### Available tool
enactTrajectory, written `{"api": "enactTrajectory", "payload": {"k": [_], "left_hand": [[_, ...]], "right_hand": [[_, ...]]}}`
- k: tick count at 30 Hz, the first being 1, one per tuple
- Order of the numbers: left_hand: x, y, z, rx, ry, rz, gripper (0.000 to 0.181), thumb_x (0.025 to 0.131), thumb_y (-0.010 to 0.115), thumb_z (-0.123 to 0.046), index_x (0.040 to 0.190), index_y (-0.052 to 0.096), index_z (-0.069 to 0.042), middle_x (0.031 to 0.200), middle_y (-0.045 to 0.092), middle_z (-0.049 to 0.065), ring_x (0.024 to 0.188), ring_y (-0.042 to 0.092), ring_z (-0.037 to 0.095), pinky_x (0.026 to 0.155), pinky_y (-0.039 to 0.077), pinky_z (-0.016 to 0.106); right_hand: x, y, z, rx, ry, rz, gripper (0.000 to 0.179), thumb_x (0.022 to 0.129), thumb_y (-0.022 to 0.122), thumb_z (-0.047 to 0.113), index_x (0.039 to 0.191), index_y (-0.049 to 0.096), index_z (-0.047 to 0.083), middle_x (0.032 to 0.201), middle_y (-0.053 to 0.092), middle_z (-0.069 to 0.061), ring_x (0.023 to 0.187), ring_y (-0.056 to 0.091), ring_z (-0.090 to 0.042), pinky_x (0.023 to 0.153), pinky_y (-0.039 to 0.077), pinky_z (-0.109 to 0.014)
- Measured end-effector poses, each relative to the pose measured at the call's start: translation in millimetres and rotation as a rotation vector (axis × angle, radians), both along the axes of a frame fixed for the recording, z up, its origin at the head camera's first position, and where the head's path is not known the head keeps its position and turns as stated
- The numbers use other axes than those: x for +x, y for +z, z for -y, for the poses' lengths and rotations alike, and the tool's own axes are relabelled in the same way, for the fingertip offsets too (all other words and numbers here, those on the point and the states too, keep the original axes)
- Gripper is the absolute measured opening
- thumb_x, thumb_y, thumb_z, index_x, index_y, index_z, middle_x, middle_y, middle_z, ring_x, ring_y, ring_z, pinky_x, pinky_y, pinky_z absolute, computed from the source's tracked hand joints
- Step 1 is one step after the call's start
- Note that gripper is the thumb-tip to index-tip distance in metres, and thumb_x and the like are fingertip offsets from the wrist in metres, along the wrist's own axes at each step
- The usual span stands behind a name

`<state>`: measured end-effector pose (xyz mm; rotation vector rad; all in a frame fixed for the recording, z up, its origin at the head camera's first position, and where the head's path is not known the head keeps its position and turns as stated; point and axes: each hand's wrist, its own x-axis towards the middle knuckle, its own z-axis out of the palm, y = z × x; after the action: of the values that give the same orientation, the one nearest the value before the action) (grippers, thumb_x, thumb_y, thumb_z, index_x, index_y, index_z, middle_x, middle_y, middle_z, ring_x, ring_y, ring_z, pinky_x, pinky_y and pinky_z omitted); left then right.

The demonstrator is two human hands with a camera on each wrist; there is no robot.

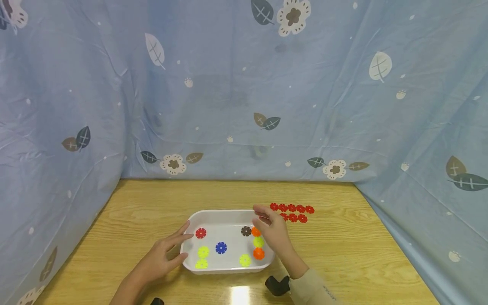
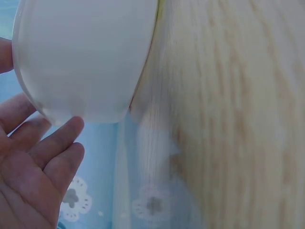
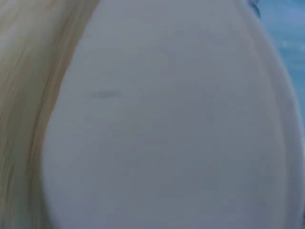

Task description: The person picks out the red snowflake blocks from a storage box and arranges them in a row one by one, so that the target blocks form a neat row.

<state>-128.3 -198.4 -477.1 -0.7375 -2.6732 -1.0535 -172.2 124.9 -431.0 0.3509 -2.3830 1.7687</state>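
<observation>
A white tray (image 1: 225, 270) on the table holds several small notched discs. Among them are a red disc (image 1: 201, 233), a blue disc (image 1: 221, 248), a dark brown disc (image 1: 246, 231), and orange and yellow ones. My left hand (image 1: 162, 258) rests at the tray's left end, its fingers spread along the rim; the left wrist view has the fingertips (image 2: 71, 129) right at the white wall. Over the tray's right end is my right hand (image 1: 275, 233), thumb and fingers apart and nothing visible between them. In the right wrist view the tray wall (image 3: 167, 119) fills most of the picture.
Red discs (image 1: 292, 208) lie in two rows on the wooden table (image 1: 343, 241), behind and right of the tray. A blue patterned curtain (image 1: 228, 93) hangs around the back and sides. A black object (image 1: 277, 286) sits by the right sleeve.
</observation>
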Motion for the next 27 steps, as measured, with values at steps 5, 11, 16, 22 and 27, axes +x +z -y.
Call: {"api": "enactTrajectory", "payload": {"k": [5, 11, 16, 22, 27], "left_hand": [[-0.7, -0.8, 0.5, -0.002, 0.001, 0.002, 0.041, 0.086, 0.069, -0.02, 0.125, 0.062, -0.013, 0.149, 0.041, 0.008, 0.129, 0.045, 0.031, 0.102, 0.043, 0.04], [0.0, -0.3, 0.9, -0.004, 0.001, 0.018, 0.041, 0.086, 0.068, -0.021, 0.126, 0.062, -0.013, 0.149, 0.04, 0.008, 0.129, 0.045, 0.031, 0.101, 0.044, 0.045], [-0.6, 0.3, 1.5, -0.012, -0.004, 0.012, 0.041, 0.087, 0.068, -0.021, 0.126, 0.061, -0.014, 0.149, 0.039, 0.009, 0.129, 0.045, 0.031, 0.1, 0.044, 0.05], [-1.5, 0.1, 1.7, -0.007, -0.022, -0.003, 0.041, 0.087, 0.068, -0.021, 0.127, 0.061, -0.013, 0.149, 0.04, 0.011, 0.129, 0.044, 0.032, 0.099, 0.045, 0.049], [-1.5, -1.0, 2.0, 0.001, -0.039, -0.015, 0.041, 0.087, 0.068, -0.019, 0.127, 0.061, -0.015, 0.149, 0.04, 0.011, 0.128, 0.045, 0.032, 0.099, 0.048, 0.041]], "right_hand": [[-0.3, 0.2, 30.0, 0.033, 0.089, -0.003, 0.034, 0.087, 0.065, 0.006, 0.12, 0.061, -0.001, 0.12, 0.064, -0.018, 0.112, 0.06, -0.032, 0.097, 0.05, -0.04], [-1.6, -2.3, 63.4, 0.094, 0.175, 0.045, 0.036, 0.087, 0.066, 0.008, 0.121, 0.06, -0.002, 0.121, 0.064, -0.015, 0.113, 0.06, -0.03, 0.097, 0.05, -0.039], [-4.3, -4.4, 84.5, 0.123, 0.242, 0.095, 0.041, 0.086, 0.068, 0.009, 0.124, 0.058, -0.002, 0.123, 0.062, -0.016, 0.115, 0.059, -0.029, 0.1, 0.048, -0.039], [-6.5, -5.5, 102.9, 0.165, 0.286, 0.102, 0.043, 0.084, 0.068, 0.009, 0.125, 0.058, -0.001, 0.123, 0.063, -0.014, 0.115, 0.059, -0.028, 0.099, 0.049, -0.036], [-7.7, -8.7, 114.6, 0.189, 0.287, 0.158, 0.042, 0.083, 0.069, 0.009, 0.123, 0.059, -0.001, 0.122, 0.064, -0.013, 0.113, 0.061, -0.027, 0.097, 0.05, -0.036]]}}
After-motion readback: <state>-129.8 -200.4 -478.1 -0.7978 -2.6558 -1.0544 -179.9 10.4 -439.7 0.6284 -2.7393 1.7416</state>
